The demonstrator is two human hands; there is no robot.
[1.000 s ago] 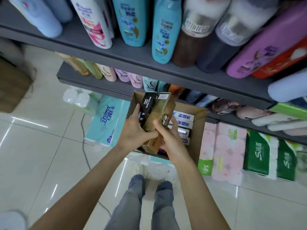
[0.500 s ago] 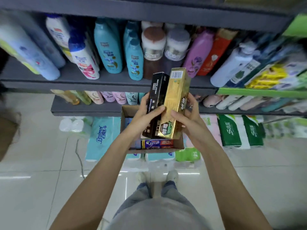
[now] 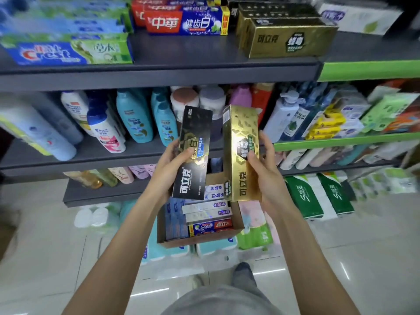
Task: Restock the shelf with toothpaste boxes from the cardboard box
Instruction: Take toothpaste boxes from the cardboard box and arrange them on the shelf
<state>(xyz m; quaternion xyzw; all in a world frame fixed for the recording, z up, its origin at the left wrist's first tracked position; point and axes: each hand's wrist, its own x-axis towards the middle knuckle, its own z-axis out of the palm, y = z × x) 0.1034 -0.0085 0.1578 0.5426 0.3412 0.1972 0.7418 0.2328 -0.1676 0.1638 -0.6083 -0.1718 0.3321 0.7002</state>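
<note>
My left hand (image 3: 169, 169) grips a black toothpaste box (image 3: 193, 153), held upright in front of the shelves. My right hand (image 3: 264, 176) grips a gold toothpaste box (image 3: 241, 153) beside it, a small gap between the two. Below them the open cardboard box (image 3: 238, 220) sits on packs on the floor with several toothpaste boxes lying inside. On the top shelf (image 3: 181, 53) lie matching gold and black boxes (image 3: 286, 35), red and blue boxes (image 3: 186, 22) and Crest boxes (image 3: 68, 53).
Shampoo bottles (image 3: 136, 117) fill the middle shelf behind my hands. More bottles lie on the lower shelf (image 3: 104, 194). Green tissue packs (image 3: 318, 196) and teal packs (image 3: 168, 251) stand on the tiled floor. A bare strip of top shelf runs between the red and gold boxes.
Both boxes have risen out of the cardboard box and been split apart, one per hand. My view has tilted up, bringing the toothpaste shelf into sight.
</note>
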